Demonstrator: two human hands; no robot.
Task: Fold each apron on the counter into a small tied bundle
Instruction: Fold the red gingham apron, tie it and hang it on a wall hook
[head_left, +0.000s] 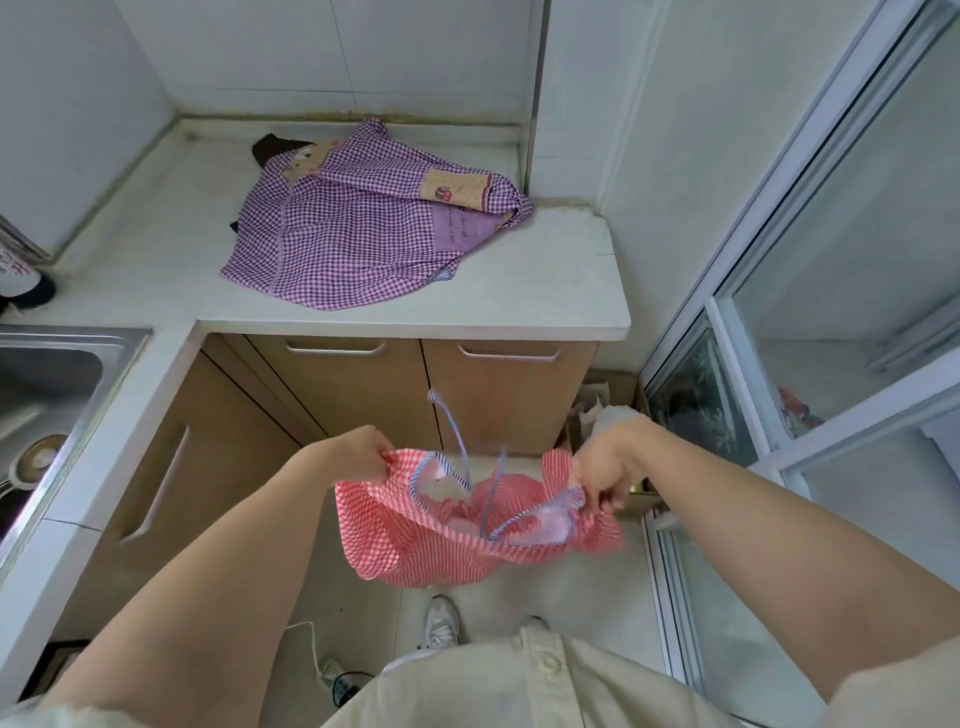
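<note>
**While the purple apron waits on the counter, the red one is held up between both hands**

Because it is gripped at two separate spots along its upper edge, the red checked apron (431, 540) is kept hanging in the air in front of the cabinet doors (343, 384), clear of the counter (545, 280) and above the floor. The left hand (363, 452) is closed on one gathered edge, the fabric being pinched where the fingers curl in against the thumb. The fingertips themselves are largely hidden by the hand and the cloth. The right hand (602, 467) is clamped on the opposite bunched edge, its fingers (605, 499) curled downward around the cloth and a piece of pale striped trim.

Between the two grips the apron sags in a loose, crumpled pouch. The blue striped ties (457, 431) stick up and loop out of its middle, and they are touched by neither hand. It is judged that the apron is held this way so that it can be shaken out or squared up before folding; no fold can be made out in it yet.

The purple checked apron (353, 228) lies spread and rumpled on the counter near the back corner, well apart from both hands, neither folded nor tied. The task is therefore judged to be at an early stage, with both bundles yet to be made.
</note>
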